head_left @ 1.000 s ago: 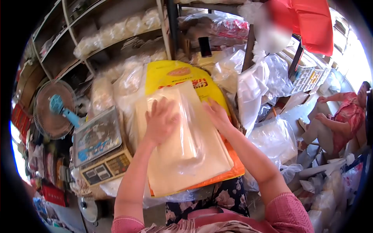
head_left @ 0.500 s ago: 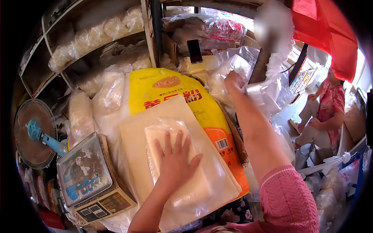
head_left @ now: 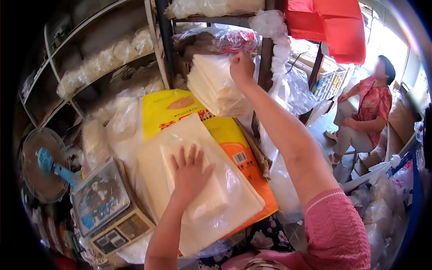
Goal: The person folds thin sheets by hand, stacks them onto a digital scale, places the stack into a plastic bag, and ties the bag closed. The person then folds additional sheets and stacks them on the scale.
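Note:
My left hand [head_left: 190, 177] lies flat with fingers spread on a clear plastic bag [head_left: 211, 198] that wraps a thick cream-coloured block. Under that bag is a stack of large, thin cream sheets [head_left: 150, 155], resting on a yellow and orange printed sack [head_left: 164, 105]. Out in front, my right hand [head_left: 242, 69] is closed in a fist on the upper edge of a bundle of cream sheets [head_left: 213, 85], which hangs tilted above the sack's far end. The fist hides the gripped part; whether plastic surrounds this bundle is unclear.
A scale [head_left: 101, 193] with a worn metal pan stands at the left, near a blue fan [head_left: 47, 159]. Shelves [head_left: 103, 58] hold bagged goods. A wooden post [head_left: 266, 67] rises beside my right forearm. A seated person [head_left: 366, 105] is at the right, below red cloth [head_left: 326, 27].
My right hand has risen, and the cream bundle now hangs from it, covering where a phone lay. The left hand stays flat on the bag. The whole view has shifted somewhat.

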`<state>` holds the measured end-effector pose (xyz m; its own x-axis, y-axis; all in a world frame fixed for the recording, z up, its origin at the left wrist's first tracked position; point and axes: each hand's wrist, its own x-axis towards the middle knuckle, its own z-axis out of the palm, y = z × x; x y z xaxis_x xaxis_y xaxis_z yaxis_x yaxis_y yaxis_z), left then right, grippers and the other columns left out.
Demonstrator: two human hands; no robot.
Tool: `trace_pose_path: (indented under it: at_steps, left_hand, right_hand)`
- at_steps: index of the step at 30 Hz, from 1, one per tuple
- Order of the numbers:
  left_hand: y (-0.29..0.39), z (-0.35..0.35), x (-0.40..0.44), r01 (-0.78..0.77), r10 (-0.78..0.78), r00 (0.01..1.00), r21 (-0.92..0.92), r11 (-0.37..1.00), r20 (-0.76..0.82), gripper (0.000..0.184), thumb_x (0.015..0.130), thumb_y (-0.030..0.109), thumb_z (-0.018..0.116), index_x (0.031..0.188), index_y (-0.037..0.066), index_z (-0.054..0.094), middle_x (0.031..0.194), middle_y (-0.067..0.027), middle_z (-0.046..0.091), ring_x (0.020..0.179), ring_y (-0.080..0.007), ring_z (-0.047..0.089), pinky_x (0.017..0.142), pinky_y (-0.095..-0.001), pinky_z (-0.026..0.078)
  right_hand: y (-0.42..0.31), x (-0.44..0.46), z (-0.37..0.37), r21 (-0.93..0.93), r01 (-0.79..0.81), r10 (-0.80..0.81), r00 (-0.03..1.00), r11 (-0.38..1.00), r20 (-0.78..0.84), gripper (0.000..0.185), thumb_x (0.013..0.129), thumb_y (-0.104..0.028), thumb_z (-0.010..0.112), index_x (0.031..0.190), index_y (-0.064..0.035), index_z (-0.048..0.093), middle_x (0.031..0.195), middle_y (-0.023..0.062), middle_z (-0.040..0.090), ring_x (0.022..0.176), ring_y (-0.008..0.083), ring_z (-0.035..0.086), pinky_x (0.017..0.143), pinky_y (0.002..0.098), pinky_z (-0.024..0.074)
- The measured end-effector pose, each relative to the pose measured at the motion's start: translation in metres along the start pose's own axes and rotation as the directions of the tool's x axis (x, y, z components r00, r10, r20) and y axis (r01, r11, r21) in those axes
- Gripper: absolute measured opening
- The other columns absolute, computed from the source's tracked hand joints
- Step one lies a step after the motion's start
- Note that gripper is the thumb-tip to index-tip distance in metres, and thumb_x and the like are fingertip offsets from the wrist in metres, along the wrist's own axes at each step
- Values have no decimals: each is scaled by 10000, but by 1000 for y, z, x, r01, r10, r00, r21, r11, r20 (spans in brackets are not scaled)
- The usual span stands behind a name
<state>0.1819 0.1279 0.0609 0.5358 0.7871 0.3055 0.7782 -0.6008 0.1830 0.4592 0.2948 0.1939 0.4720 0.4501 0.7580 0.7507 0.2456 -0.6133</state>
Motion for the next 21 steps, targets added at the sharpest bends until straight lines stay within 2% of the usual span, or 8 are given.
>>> trace_pose_path:
  at_steps: [2, 4, 7, 10, 12, 15, 16, 21]
  left_hand:
    - [-7, 2, 2, 16, -15, 1000, -26, 1000, 18, 604, 903, 477, 481, 1342, 61, 472, 1483, -151, 320, 1387, -404, 205, 1104, -600, 84]
    - [-20, -14, 6, 40, -7, 990, -236, 971, 139, 591, 914, 455, 463, 1362, 70, 454, 1474, -170, 326, 1394, -395, 192, 1129, -536, 106]
    - [-58, -16, -15, -88, 33, 989, -399, 913, -144, 608, 961, 446, 398, 1393, 17, 384, 1499, -165, 282, 1405, -321, 204, 1144, -438, 155]
    - [-34, -56, -40, -68, -367, 907, -933, 352, -205, 643, 977, 448, 382, 1410, -23, 316, 1497, -152, 291, 1399, -268, 237, 1151, -393, 150]
    - [-26, -75, -47, -213, -584, 807, -965, -152, -86, 669, 987, 449, 371, 1421, -50, 271, 1495, -143, 297, 1394, -232, 259, 1155, -363, 147]
    - [-29, -71, -43, -158, -542, 840, -966, -205, -22, 665, 983, 436, 395, 1435, -31, 252, 1497, -142, 295, 1390, -231, 266, 1155, -335, 134]
    - [-24, -72, -39, -126, -528, 849, -970, -206, 2, 659, 983, 432, 399, 1431, -31, 262, 1495, -142, 298, 1391, -226, 261, 1155, -330, 131]
    - [-20, -52, -50, -26, -344, 935, -950, -313, 88, 498, 978, 378, 423, 1315, 12, 424, 1213, -110, 558, 1083, -190, 561, 908, -320, 469]
  right_hand:
    - [-26, 7, 0, 85, -78, 92, 979, 993, -180, 208, 800, -197, 623, 723, -7, 588, 710, 168, 607, 704, 298, 598, 660, 406, 458]
    - [-66, 12, -29, 83, -170, 169, 985, 982, 27, 199, 812, -171, 615, 760, 19, 587, 748, 141, 600, 708, 216, 557, 643, 365, 446]
    - [-142, -19, -82, 495, -405, 319, 913, 769, 253, 57, 803, -29, 594, 766, -14, 553, 744, 35, 516, 688, 137, 466, 635, 303, 405]
    - [-197, -59, -114, 758, -509, 456, 833, 407, 314, 120, 783, 25, 578, 711, -48, 514, 721, -2, 465, 658, 124, 422, 637, 297, 377]
    - [-184, -80, -102, 576, -454, 324, 890, 679, 320, 147, 808, -57, 590, 672, -86, 543, 641, -12, 454, 595, 129, 436, 547, 299, 365]
    - [-165, -131, -76, 428, -323, 178, 921, 844, 345, 131, 813, -124, 620, 717, -40, 589, 639, 44, 526, 601, 151, 492, 549, 312, 396]
    - [-189, -162, -78, 521, -521, 333, 847, 676, 415, 158, 802, -130, 633, 760, 17, 593, 668, 98, 573, 630, 173, 525, 592, 335, 432]
    - [-168, -198, -103, 381, -320, 9, 776, 868, 631, 246, 858, -243, 621, 916, -7, 654, 791, 57, 634, 708, 127, 587, 599, 286, 463]
